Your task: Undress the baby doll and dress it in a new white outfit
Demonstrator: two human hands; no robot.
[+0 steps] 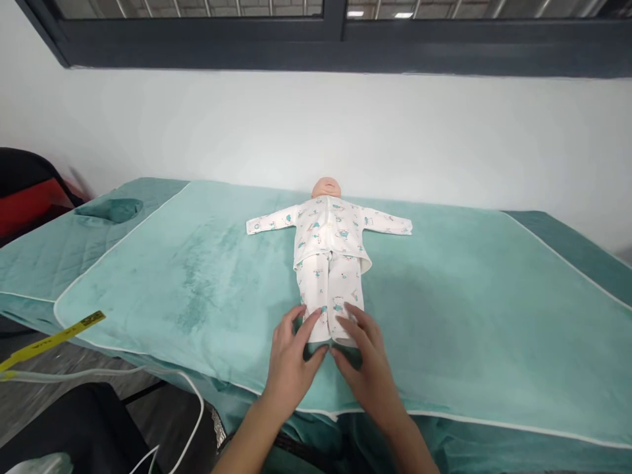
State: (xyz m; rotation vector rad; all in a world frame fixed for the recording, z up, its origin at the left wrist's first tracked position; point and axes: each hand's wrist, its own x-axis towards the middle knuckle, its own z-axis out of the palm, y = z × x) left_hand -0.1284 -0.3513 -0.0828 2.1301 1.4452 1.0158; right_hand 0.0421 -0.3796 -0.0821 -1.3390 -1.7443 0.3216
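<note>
A baby doll (326, 187) lies on its back on a teal blanket (197, 276), arms stretched out sideways, head toward the wall. It wears a white printed top (330, 230) and matching trousers (330, 289). My left hand (291, 359) lies flat with fingers apart, fingertips touching the left trouser cuff. At the right trouser cuff my right hand (368, 359) rests the same way, fingers stretched over the hem. Neither hand holds anything.
The blanket covers a padded table (567, 230) against a white wall under a dark window frame. A folded teal cloth (111, 209) lies at the back left. A yellow tape (54, 339) and white cable (187, 395) hang at the near left edge. A dark chair (24, 191) stands left.
</note>
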